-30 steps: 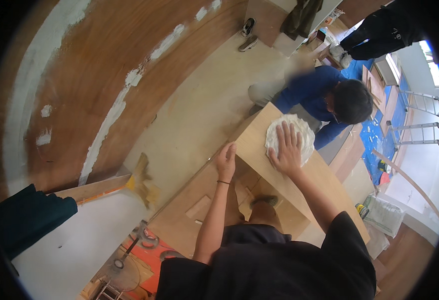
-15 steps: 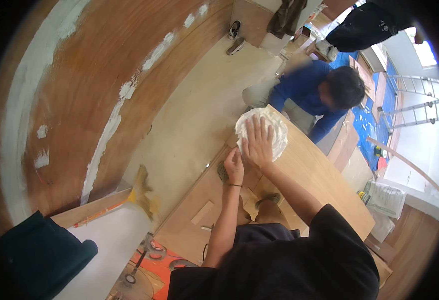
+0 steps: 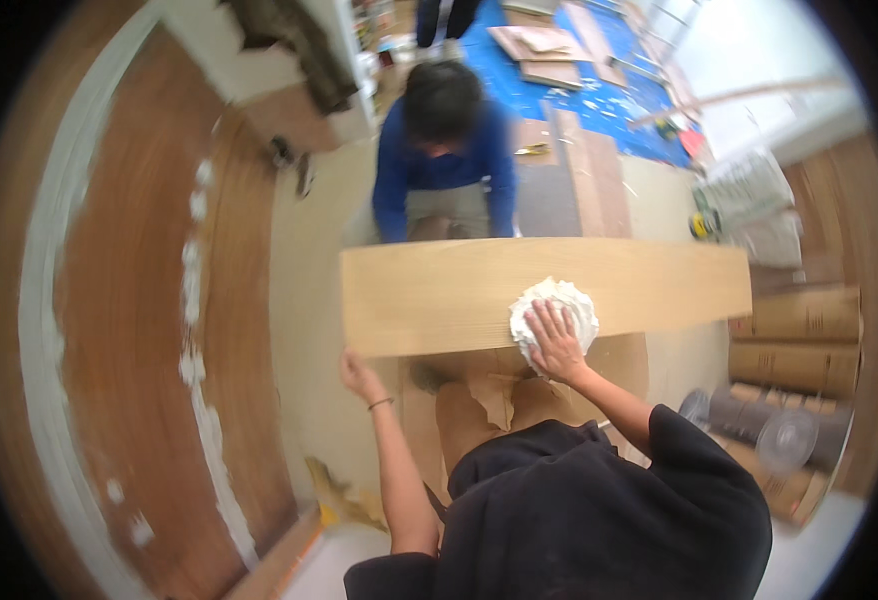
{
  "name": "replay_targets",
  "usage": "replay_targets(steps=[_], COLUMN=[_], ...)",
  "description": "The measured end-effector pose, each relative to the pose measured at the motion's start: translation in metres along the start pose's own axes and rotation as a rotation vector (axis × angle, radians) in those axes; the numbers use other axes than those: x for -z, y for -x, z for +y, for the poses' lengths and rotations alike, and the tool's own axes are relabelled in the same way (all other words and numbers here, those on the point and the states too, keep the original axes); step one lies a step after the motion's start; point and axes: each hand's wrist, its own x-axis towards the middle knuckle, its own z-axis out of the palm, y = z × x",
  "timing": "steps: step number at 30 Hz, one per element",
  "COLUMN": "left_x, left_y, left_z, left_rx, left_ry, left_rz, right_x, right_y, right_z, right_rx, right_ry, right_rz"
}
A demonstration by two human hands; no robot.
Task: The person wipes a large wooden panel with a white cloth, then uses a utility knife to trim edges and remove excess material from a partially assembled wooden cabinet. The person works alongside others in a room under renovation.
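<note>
A long pale wooden board (image 3: 419, 290) lies across in front of me. My left hand (image 3: 361, 378) is closed at its near left corner, with the thumb against the edge; the fingers are partly hidden. My right hand (image 3: 556, 345) rests flat, fingers stretched, on a round white crumpled pad (image 3: 579, 305), cloth-like in look. This pad sits on the board right of its middle and overhangs the near edge.
Beyond the board a person in a blue top (image 3: 439, 150) bends low. Blue sheeting (image 3: 504, 60) with wood pieces covers the far floor. Brown cartons (image 3: 794, 365) and a dark roll (image 3: 744, 415) stand right. A wooden wall with white filler (image 3: 194, 370) runs along the left.
The view has turned, and the board now lies crosswise. My hands have moved apart: the right with the pad is farther from the board's left end, while the left is at the corner.
</note>
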Motion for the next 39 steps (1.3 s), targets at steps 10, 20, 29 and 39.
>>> replay_targets(steps=[10,20,29,39], left_x=[0.012,-0.066,-0.175,-0.205], left_y=[-0.015,0.012,0.089,0.135], left_z=[0.017,0.066,0.11,0.136], left_rx=[0.347,-0.756,-0.928,-1.136], left_ry=[0.12,-0.895,-1.178,-0.897], left_rz=[-0.159,-0.019,-0.335,-0.717], right_x=[0.015,0.026,0.03,-0.231], right_y=[0.165,0.219,0.285,0.42], right_z=[0.257,0.429,0.549,0.353], right_rx=[-0.589,-0.829,-1.081,-1.834], right_ry=[0.102,0.083,-0.126,-0.922], right_rz=[0.234,0.508,0.84,1.068])
